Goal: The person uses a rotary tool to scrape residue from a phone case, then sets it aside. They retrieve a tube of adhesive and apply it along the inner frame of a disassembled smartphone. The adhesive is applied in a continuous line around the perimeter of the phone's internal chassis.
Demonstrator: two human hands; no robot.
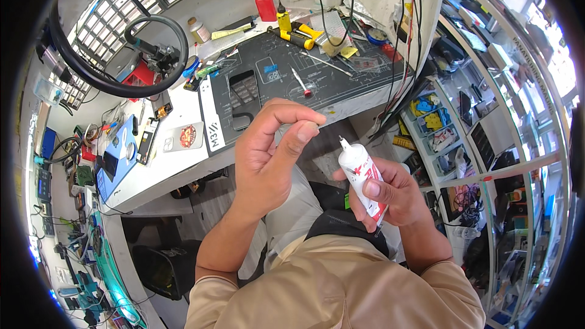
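Note:
My right hand [393, 194] is wrapped round a white and red glue tube [359, 167], its narrow nozzle with a dark tip pointing up. To the left of that nozzle, and apart from it, my left hand [274, 152] is raised with thumb and forefinger pinched together. Whatever lies between those fingertips is too small to make out. Beyond my left hand, a dark phone frame [244, 99] lies on the black work mat [277, 45]. A thin tool with a red end [301, 82] lies on the mat to the right of the frame.
Bottles, including a red one [265, 8] and a yellow one [283, 18], stand at the bench's back. Yellow-handled tools [298, 38] lie nearby. A round black ring lamp [177, 55] overhangs the left side. Shelves [481, 176] with parts bins rise at right; cables hang beside them.

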